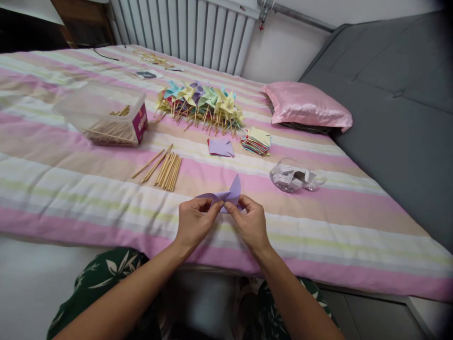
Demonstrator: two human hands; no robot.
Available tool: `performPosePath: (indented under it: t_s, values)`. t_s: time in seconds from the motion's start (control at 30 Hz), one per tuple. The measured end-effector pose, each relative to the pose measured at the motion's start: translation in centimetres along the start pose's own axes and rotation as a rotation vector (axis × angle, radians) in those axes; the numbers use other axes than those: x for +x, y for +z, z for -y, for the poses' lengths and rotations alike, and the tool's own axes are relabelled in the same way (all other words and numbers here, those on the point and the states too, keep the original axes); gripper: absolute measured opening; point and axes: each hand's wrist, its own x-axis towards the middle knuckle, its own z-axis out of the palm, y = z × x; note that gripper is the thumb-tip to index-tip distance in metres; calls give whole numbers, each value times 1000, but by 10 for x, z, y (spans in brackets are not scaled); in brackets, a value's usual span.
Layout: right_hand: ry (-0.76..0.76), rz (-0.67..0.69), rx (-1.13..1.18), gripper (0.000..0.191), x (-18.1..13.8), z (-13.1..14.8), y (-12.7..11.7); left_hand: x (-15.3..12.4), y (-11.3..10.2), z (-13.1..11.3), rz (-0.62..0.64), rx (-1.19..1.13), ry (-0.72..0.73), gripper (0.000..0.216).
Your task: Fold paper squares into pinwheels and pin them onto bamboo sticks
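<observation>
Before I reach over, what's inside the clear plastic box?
The plastic box holds a loose heap of thin wooden sticks. Whatever sits directly behind its purple label is hidden, and sticks deeper in the heap are covered by others.

So this bed (88, 203) is being covered by a stripy pink, white and tan sheet (336, 264), and a fair bit of it is being hogged by craft stuff. The left is being taken up by a clear plastic bin (140, 123), the bit nearer the front edge by loose wooden sticks (168, 171). The middle's being filled by a bunch of paper pinwheels (208, 99) and two paper stacks (257, 141), the right by some clear plastic packaging (288, 179) and a shiny pink pillow (307, 104).
</observation>
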Motion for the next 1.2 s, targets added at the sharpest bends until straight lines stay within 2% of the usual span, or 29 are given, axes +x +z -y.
performPosePath:
  t_s: [0.13, 0.3, 0.5, 0.8, 1.2]
  values:
    - [-2, 1, -3, 20, 1, 2, -1, 2, 0, 6, 46, -87, -46, 30]
    - [8, 4, 15, 20, 1, 0, 0, 4, 2, 6, 41, -253, -142, 17]
    - [22, 19, 38, 20, 1, -1, 0, 5, 4, 5, 35, -329, -174, 15]
    - [37, 31, 106, 17, 2, 1, -2, 0, 4, 8, 7, -181, 21, 8]
    - [50, 79, 191, 16, 3, 1, -2, -2, 2, 8, -15, -57, 93, 13]
